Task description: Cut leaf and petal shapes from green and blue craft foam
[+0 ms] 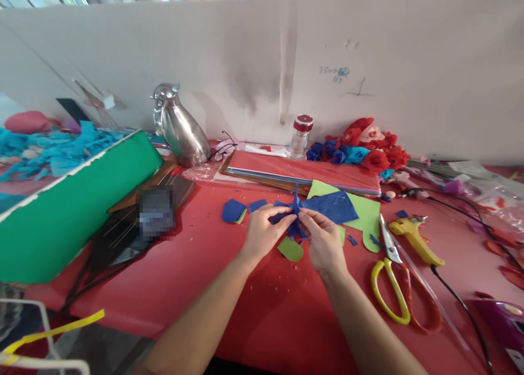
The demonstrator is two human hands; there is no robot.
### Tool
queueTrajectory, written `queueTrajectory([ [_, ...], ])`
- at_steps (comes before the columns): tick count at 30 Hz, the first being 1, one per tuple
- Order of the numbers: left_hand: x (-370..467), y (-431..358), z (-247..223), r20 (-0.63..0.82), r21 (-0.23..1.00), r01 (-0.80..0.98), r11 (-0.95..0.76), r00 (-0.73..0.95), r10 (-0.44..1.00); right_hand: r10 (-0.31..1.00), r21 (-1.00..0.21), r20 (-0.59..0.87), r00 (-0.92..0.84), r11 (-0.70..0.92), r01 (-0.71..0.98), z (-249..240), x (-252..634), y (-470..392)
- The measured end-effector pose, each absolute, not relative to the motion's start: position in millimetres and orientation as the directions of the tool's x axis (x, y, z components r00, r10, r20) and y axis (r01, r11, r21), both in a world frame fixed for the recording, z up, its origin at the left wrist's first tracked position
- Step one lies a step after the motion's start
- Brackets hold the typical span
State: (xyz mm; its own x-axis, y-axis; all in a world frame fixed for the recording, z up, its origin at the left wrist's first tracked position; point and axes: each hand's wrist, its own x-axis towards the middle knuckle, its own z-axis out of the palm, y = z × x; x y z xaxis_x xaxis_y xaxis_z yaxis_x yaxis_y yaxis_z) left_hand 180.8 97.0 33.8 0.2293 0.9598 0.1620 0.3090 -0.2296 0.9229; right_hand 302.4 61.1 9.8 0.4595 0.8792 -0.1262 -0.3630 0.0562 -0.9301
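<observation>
My left hand (266, 227) and my right hand (325, 238) meet over the middle of the red table, each pinching a small blue piece (296, 204) between thumb and fingers. A narrow tip of that piece points up above the fingertips. Behind my right hand lies a blue sheet (338, 207) on a light green sheet (368, 214). Blue cut pieces (234, 210) rest to the left of my hands. A rounded green piece (291, 249) lies just below them.
Scissors (395, 277) and a yellow glue gun (417, 241) with a cord lie at right. Behind are stacked sheets (303, 170), a jar (302, 135), fabric flowers (368, 148) and a metal jug (182, 126). A black bag (123, 244) and green box (77, 206) stand left.
</observation>
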Motion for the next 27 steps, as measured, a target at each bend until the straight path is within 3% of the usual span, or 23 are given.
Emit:
queueTrajectory([
  [10,181,95,30,0.222,0.894,0.33,-0.303,0.26,0.94,0.876,-0.959,-0.054,0.479,0.088,-0.268,12,300,61],
  [15,181,91,31,0.331,0.848,0.349,-0.4,0.242,0.912,0.878,-0.908,-0.202,0.434,-0.002,-0.418,12,300,64],
  [19,179,95,34,0.183,0.94,0.22,-0.26,0.316,0.931,0.85,-0.892,-0.27,0.452,-0.044,-0.449,11,306,67],
  [24,178,105,26,-0.004,0.992,0.12,-0.031,0.285,0.959,0.854,-0.947,-0.195,0.482,-0.036,-0.319,12,316,68],
  [27,172,106,24,-0.111,0.988,0.15,0.037,0.52,0.847,0.899,-0.991,-0.08,0.43,-0.026,-0.13,9,320,68],
])
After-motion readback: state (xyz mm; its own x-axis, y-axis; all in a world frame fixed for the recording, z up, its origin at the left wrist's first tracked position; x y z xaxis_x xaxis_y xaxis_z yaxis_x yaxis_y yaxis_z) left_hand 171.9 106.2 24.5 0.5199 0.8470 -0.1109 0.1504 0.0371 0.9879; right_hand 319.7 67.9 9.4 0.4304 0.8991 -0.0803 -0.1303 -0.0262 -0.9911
